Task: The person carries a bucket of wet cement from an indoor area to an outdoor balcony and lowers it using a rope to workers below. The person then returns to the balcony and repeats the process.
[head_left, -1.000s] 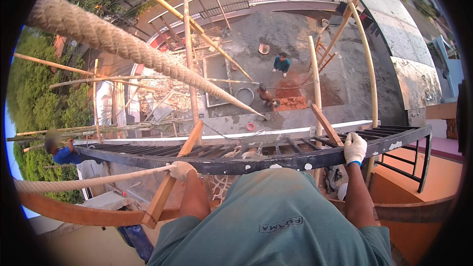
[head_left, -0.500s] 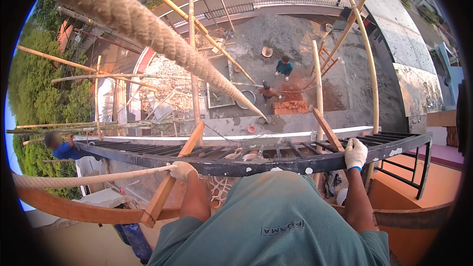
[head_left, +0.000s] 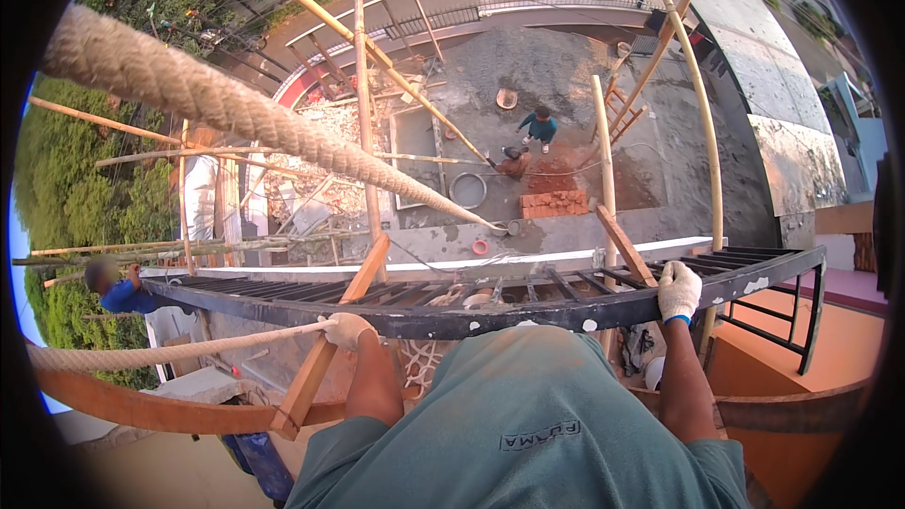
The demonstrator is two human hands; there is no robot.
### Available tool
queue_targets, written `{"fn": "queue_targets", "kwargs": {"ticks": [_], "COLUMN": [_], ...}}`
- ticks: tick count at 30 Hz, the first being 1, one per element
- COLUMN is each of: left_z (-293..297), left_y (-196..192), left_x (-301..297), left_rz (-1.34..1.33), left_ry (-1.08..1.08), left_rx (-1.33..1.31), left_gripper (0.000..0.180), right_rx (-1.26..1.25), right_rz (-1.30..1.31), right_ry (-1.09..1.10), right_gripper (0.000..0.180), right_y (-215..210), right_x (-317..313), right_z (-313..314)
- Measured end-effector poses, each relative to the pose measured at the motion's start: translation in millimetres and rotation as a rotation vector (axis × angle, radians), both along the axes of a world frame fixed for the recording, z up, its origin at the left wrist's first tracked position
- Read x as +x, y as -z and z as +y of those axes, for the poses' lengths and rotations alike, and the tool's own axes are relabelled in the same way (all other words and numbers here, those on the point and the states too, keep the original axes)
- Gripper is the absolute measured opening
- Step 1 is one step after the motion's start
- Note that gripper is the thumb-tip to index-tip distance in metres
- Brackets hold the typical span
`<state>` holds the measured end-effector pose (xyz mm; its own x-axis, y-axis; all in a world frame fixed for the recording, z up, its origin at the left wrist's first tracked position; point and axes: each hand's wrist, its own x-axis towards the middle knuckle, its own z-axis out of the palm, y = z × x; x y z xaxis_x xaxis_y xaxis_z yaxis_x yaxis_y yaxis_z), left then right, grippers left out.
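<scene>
The fingers of the left hand (head_left: 351, 330), in a pale glove, are bent around a rope (head_left: 189, 356) and pinch it; the tips are small in the view. This stretch of rope comes from the left edge, below the railing (head_left: 434, 323), and it becomes thinner to the eye near the hand. Whether this hand touches the railing also, I cannot tell. The fingers of the right hand (head_left: 680, 292), gloved too and with a blue cuff, are curled over the railing and grip it. The railing is of black metal, with white spots where the paint is damaged, and it goes across the whole front of the person's green shirt (head_left: 566, 415).

A thick rope stretch (head_left: 273, 123) passes close before the camera, from the upper left down to a small pail (head_left: 513, 227) on the ground. Two wooden beams, the left one (head_left: 363, 273) and the right one (head_left: 626, 247), cross the railing at a slant. Bamboo poles (head_left: 364, 113) stand beyond it. At the far left, a co-worker in blue (head_left: 123, 292) is beside the end of the railing.

Below, one person in teal (head_left: 540, 127) stands near another, bending person (head_left: 514, 164). Beside them are a brick stack (head_left: 554, 205) and a round tub (head_left: 468, 190).
</scene>
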<state>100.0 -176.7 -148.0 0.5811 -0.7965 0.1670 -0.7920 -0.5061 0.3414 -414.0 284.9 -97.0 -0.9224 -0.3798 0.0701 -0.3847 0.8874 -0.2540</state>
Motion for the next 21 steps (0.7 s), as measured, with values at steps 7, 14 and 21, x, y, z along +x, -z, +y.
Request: {"fn": "queue_targets", "kwargs": {"ticks": [7,14,21], "left_z": [0.8,10.2,1.3], "left_y": [-0.3,-43.7,1.0], "left_x": [1.2,-35.5,8.7], "left_rz": [0.059,0.241,0.101], "left_ry": [-0.025,-0.135,-0.048], "left_rx": [-0.015,-0.001,0.009], "left_gripper": [0.034,0.04,0.043], "right_rx": [-0.007,-0.014,0.01], "right_rz": [-0.003,-0.012,-0.011], "right_ry": [-0.006,0.007,-0.007], "right_gripper": [0.02,0.02,0.019], "right_y": [-3.4,2.2,-0.2], "right_x": [0.7,1.5,-1.3], "right_z": [-3.7,1.3,-0.8]}}
